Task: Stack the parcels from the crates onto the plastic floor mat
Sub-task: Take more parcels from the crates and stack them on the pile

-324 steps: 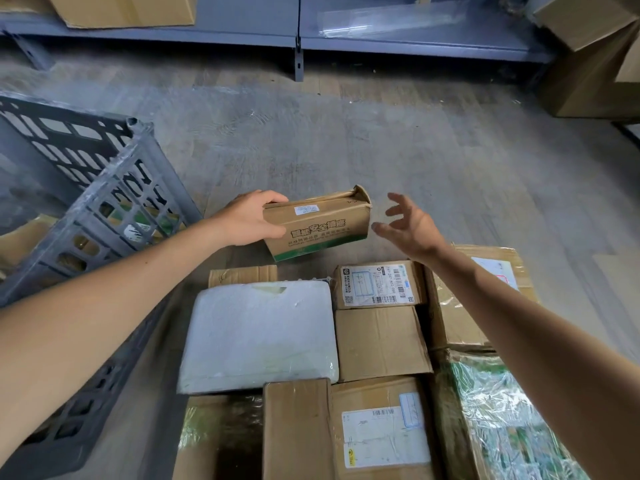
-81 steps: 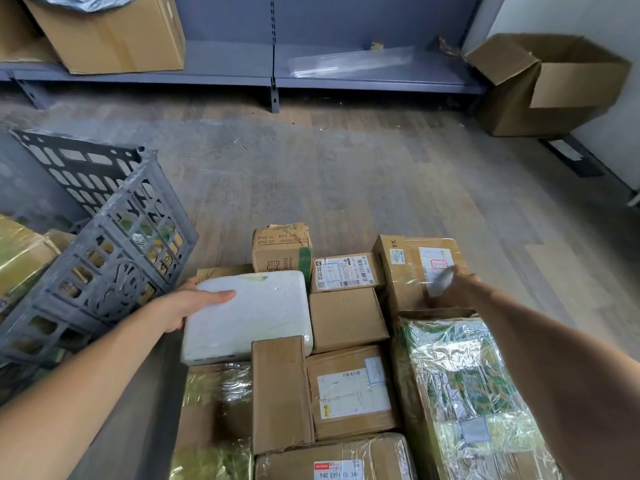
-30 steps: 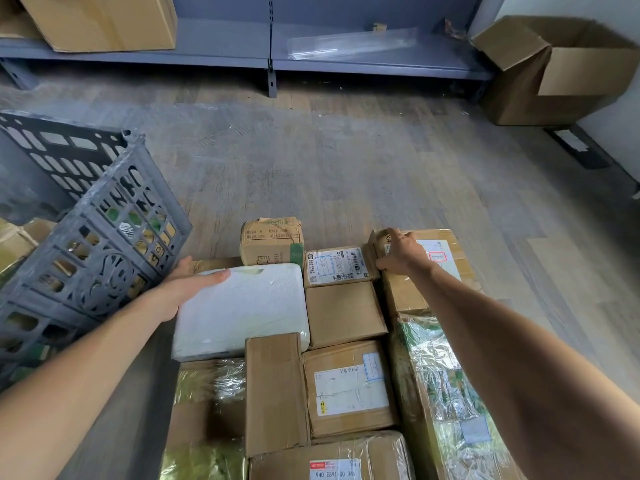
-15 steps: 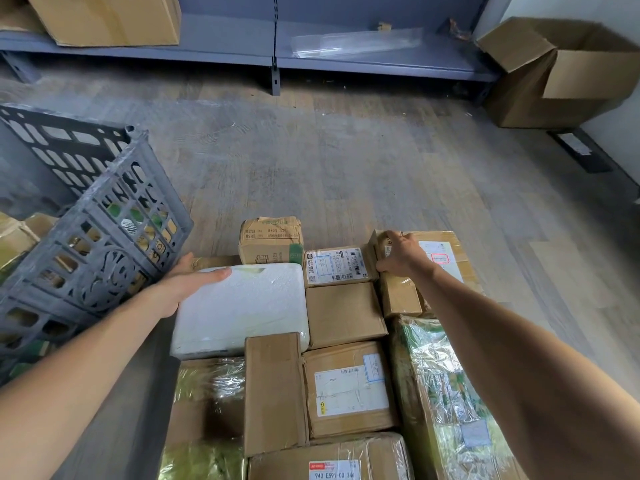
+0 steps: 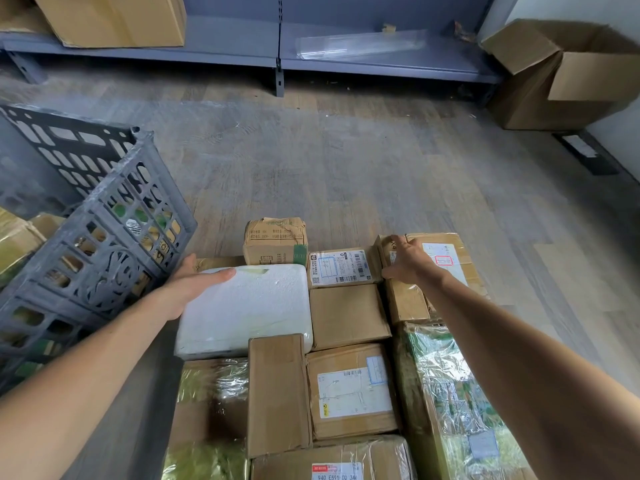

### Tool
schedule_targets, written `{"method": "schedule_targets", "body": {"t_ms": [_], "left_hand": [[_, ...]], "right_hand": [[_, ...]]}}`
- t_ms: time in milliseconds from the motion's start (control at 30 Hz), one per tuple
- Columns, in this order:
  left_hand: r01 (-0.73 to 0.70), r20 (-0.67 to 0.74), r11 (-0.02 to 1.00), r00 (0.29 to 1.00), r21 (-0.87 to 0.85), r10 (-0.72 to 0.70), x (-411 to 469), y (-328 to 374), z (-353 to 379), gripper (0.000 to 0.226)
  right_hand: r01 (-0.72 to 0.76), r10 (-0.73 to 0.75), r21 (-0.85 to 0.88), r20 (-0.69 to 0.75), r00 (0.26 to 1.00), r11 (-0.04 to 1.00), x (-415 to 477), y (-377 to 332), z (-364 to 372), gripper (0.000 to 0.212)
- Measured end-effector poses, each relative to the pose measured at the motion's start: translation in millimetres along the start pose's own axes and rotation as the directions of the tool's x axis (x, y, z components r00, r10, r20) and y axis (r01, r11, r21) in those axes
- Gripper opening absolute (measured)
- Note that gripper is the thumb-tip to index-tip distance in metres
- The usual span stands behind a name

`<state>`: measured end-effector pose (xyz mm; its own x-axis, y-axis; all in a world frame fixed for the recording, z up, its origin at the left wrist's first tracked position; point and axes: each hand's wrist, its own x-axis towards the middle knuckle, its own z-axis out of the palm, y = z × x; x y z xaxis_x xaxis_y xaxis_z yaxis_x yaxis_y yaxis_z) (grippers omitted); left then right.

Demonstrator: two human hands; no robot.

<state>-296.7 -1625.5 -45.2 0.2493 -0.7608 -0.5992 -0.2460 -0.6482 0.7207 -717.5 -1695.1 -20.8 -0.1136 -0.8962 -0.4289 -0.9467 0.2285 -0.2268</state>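
Grey crate (image 5: 104, 237) at left, parcels visible through its wall. Left hand (image 5: 194, 282), fingers straight, rests on white foam parcel (image 5: 249, 306); right hand (image 5: 408, 261) grips labelled cardboard parcel (image 5: 446, 261), back row of the stack. Step, likely: seating this parcel; next, nudge it flush with its neighbours.

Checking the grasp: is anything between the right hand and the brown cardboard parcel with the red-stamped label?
Nothing visible does: the right hand grips the left edge of the brown cardboard parcel with the red-stamped white label, skin directly on cardboard.
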Motion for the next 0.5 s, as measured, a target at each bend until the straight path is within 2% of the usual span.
{"method": "schedule_targets", "body": {"t_ms": [233, 367, 400, 433, 500], "left_hand": [[0.001, -0.026, 0.999, 1.0, 0.038, 0.0, -0.8, 0.5, 1.7, 0.115], [0.02, 0.037, 0.999, 0.999, 0.028, -0.021, -1.5, 3.2, -5.8, 0.13], [0.019, 0.039, 1.0, 0.999, 0.013, -0.02, 2.2, 1.8, -6.2, 0.128], [0.025, 0.027, 1.0, 0.999, 0.004, -0.025, 2.6, 1.7, -7.2, 0.122], [0.039, -0.009, 0.999, 0.999, -0.003, -0.039, 6.9, 0.9, -5.2, 0.117]], "right_hand": [[0.03, -0.03, -0.014, -0.007, 1.0, 0.999, -3.9, 0.8, -1.1, 0.083], [0.089, -0.094, -0.091, -0.053, 0.994, 0.992, -1.4, 9.4, -10.8, 0.064], [0.077, -0.081, -0.052, -0.086, 0.993, 0.996, 0.6, 14.6, -17.3, 0.065], [0.036, -0.034, 0.021, -0.13, 0.991, 0.999, 2.8, 21.9, -25.4, 0.07], [-0.079, 0.089, 0.058, -0.197, 0.976, 0.995, 8.6, 47.3, -41.4, 0.076]]}}
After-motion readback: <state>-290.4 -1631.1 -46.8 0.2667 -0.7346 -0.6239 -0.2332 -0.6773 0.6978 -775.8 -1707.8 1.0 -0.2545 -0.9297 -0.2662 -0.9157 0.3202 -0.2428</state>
